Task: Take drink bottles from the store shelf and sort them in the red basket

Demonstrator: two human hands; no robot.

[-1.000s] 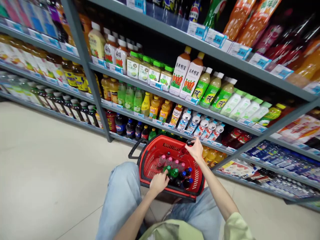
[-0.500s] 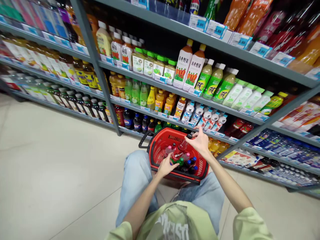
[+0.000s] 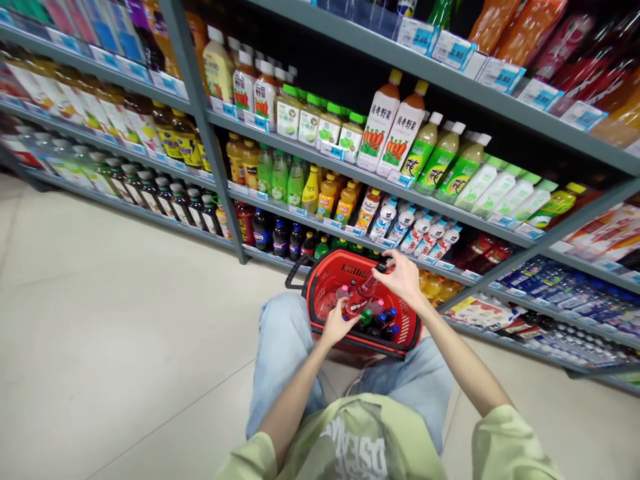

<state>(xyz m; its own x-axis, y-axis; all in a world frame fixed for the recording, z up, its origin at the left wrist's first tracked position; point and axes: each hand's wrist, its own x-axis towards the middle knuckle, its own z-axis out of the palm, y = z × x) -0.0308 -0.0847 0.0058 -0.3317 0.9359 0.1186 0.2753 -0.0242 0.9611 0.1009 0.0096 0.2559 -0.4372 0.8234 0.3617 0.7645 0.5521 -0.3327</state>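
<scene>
A red drink bottle (image 3: 361,297) with a black cap is tilted above the inside of a red shopping basket (image 3: 361,342). My left hand (image 3: 339,325) is closed around its lower end. At the upper end, my right hand (image 3: 404,276) pinches the bottle by its cap between thumb and fingers. Beneath it in the basket lie several bottles, including dark ones with blue caps (image 3: 389,323), pink-capped ones and a green one (image 3: 367,316). The bottle's base is partly hidden by my left fingers.
Drink shelves (image 3: 320,157) rise just beyond the basket, filled with rows of bottles. The basket's black handle (image 3: 295,272) sticks out to the left, close to the lowest shelf. My knees (image 3: 283,320) flank the basket, and tiled floor (image 3: 110,320) extends leftward.
The view has shifted slightly, so the shelves and basket appear further right. Both hands keep their hold on the red bottle, with little visible movement relative to the basket.
</scene>
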